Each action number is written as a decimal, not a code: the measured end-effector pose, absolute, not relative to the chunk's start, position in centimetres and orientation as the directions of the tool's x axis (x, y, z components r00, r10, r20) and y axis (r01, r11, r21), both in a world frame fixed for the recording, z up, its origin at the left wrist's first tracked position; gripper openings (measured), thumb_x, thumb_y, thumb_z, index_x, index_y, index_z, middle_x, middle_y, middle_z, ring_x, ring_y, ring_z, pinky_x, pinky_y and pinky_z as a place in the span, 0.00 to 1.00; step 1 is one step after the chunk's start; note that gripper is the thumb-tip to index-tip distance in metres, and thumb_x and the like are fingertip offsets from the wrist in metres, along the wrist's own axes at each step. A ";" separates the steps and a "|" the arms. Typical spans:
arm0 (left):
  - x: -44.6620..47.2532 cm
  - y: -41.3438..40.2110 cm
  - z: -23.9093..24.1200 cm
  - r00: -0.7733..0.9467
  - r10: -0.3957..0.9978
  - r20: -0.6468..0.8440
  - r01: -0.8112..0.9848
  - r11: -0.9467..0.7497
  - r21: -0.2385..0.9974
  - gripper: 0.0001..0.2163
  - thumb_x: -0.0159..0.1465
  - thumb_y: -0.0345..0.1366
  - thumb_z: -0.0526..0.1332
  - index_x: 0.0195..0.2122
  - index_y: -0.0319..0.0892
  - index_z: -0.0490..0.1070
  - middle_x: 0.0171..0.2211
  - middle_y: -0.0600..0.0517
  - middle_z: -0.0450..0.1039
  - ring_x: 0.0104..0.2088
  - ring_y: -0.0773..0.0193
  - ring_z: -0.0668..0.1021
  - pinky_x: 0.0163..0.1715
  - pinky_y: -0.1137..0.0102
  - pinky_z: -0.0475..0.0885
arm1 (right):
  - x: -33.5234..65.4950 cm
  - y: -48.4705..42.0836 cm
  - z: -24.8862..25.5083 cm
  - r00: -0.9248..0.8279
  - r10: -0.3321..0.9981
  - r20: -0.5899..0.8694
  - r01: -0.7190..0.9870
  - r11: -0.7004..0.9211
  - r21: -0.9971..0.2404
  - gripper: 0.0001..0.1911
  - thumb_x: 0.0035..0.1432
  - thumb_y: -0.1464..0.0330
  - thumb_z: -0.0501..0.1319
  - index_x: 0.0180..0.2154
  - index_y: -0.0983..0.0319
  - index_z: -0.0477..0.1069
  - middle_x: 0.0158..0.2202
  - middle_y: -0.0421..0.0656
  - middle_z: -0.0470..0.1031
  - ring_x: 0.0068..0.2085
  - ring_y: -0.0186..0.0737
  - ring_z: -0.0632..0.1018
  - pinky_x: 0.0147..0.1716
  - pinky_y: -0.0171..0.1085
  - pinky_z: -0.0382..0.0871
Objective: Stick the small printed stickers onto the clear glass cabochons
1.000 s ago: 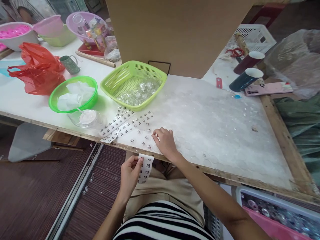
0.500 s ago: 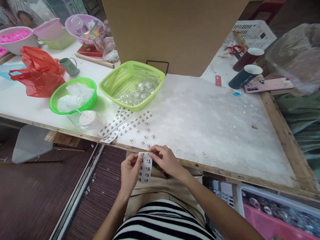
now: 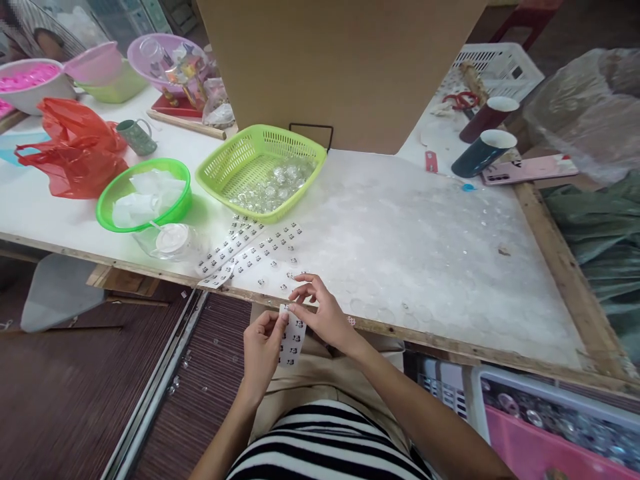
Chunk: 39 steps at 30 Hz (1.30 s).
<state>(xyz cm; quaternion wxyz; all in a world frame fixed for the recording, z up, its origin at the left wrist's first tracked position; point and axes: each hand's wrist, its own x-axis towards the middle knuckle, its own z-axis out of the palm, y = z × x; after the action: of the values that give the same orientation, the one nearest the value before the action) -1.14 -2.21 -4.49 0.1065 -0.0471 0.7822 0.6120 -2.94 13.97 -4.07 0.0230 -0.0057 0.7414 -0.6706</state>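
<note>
My left hand (image 3: pixel 264 343) pinches a short strip of stickers (image 3: pixel 293 341) by its upper left edge, thumb on top. The strip is whitish with small black-and-white cartoon prints in rows, and it hangs over my lap at the table's front edge. At the strip's top, the thumb of my right hand (image 3: pixel 324 315) touches or nearly touches it, while the other fingers are raised and apart. Longer sticker strips (image 3: pixel 250 248) lie crossed on the table just beyond my hands. Several loose small clear pieces with the same print (image 3: pixel 273 264) lie beside them.
A yellow-green basket (image 3: pixel 210 170) holds clear round pieces. Left of it stand a green bowl (image 3: pixel 186 200), a clear container with a white top (image 3: pixel 173 240) and a red plastic bag (image 3: pixel 75 157). A cardboard box (image 3: pixel 330 73) rises behind. Clear flat discs cover the white tabletop (image 3: pixel 400 233) on the right.
My right hand's fingers have lifted and spread from the strip's top edge, with the thumb staying close to it. My left hand keeps its pinch, and the strip has tilted slightly.
</note>
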 end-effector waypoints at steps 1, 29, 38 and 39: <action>-1.1 -2.3 -4.5 -0.974 0.065 -0.215 -0.192 0.257 0.947 0.18 0.63 0.49 0.62 0.31 0.36 0.74 0.22 0.53 0.68 0.22 0.70 0.66 0.21 0.77 0.59 | -3.1 13.7 -4.1 -0.998 -0.051 -0.045 0.041 0.074 -0.996 0.24 0.56 0.68 0.63 0.53 0.59 0.59 0.38 0.40 0.74 0.39 0.38 0.74 0.42 0.39 0.65; -0.9 -3.7 -5.7 -0.969 0.062 -0.240 -0.209 0.318 0.925 0.19 0.63 0.50 0.61 0.31 0.37 0.73 0.22 0.52 0.67 0.22 0.69 0.65 0.22 0.76 0.58 | -6.0 15.5 -8.1 -1.000 -0.027 -0.009 -0.011 0.646 -0.763 0.22 0.53 0.81 0.53 0.49 0.63 0.60 0.33 0.40 0.72 0.36 0.40 0.74 0.45 0.43 0.63; -0.9 -3.8 -5.6 -0.974 0.040 -0.225 -0.201 0.319 0.926 0.19 0.63 0.50 0.62 0.30 0.36 0.73 0.22 0.53 0.66 0.23 0.70 0.65 0.22 0.77 0.58 | -6.0 18.0 -6.8 -0.982 0.125 0.139 -0.030 0.629 -0.777 0.10 0.57 0.72 0.59 0.43 0.63 0.69 0.43 0.47 0.70 0.41 0.43 0.72 0.45 0.43 0.62; -0.9 -3.8 -5.6 -0.973 0.041 -0.226 -0.202 0.313 0.928 0.18 0.63 0.50 0.62 0.31 0.36 0.73 0.22 0.53 0.67 0.23 0.70 0.65 0.22 0.77 0.58 | -5.8 18.6 -6.6 -0.985 0.137 0.107 -0.005 0.594 -0.804 0.06 0.58 0.71 0.59 0.39 0.63 0.69 0.40 0.46 0.71 0.39 0.42 0.72 0.43 0.42 0.63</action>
<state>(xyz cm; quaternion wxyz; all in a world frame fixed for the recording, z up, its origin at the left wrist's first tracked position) -0.91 -3.84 -5.60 0.1043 -0.0500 0.8037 0.5837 -5.80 18.61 -6.62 -0.0790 0.0369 0.8894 -0.4488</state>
